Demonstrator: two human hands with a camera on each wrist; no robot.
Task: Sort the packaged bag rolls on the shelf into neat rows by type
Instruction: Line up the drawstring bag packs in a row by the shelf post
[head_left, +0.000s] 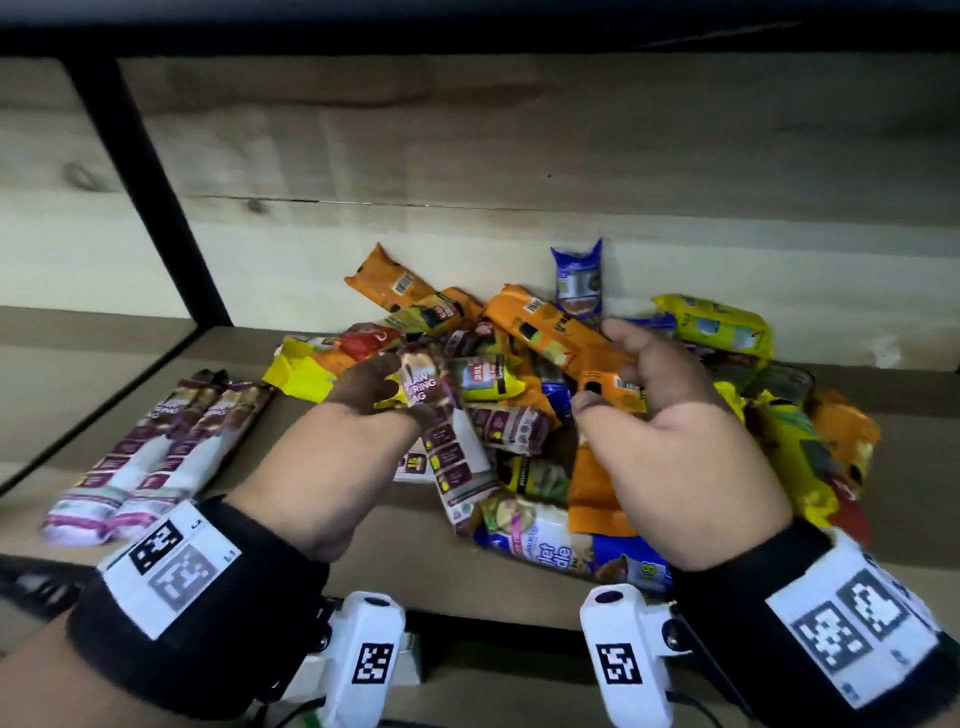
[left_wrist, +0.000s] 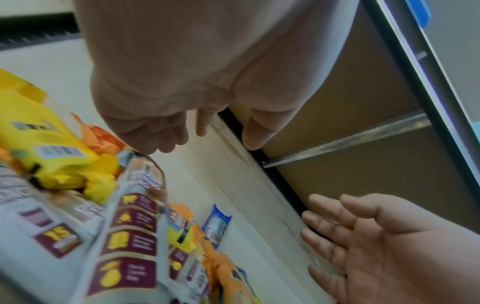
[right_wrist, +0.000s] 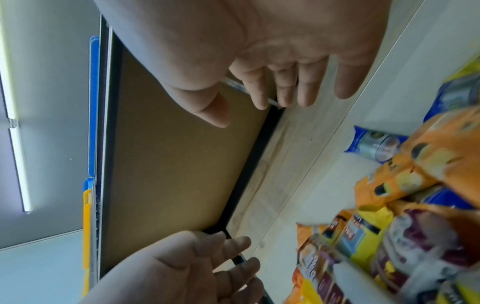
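Note:
A jumbled pile of packaged bag rolls lies on the wooden shelf (head_left: 322, 525): orange (head_left: 545, 322), yellow (head_left: 722, 325), blue (head_left: 577, 280) and maroon-and-white ones. Two maroon-and-white rolls (head_left: 156, 452) lie side by side at the left. My left hand (head_left: 384, 387) hovers with loosely curled fingers over the far end of another maroon-and-white roll (head_left: 452, 452); in the left wrist view the fingertips (left_wrist: 161, 144) hang just above that roll (left_wrist: 130, 236) without gripping it. My right hand (head_left: 608, 369) is spread above the orange rolls, fingers straight in the right wrist view (right_wrist: 254, 109), holding nothing.
A black upright post (head_left: 150, 192) stands at the back left and a shelf board runs overhead. The wood back panel (head_left: 519, 156) is right behind the pile. Bare shelf shows between the two sorted rolls and the pile. A blue-and-white pack (head_left: 561, 551) lies at the front edge.

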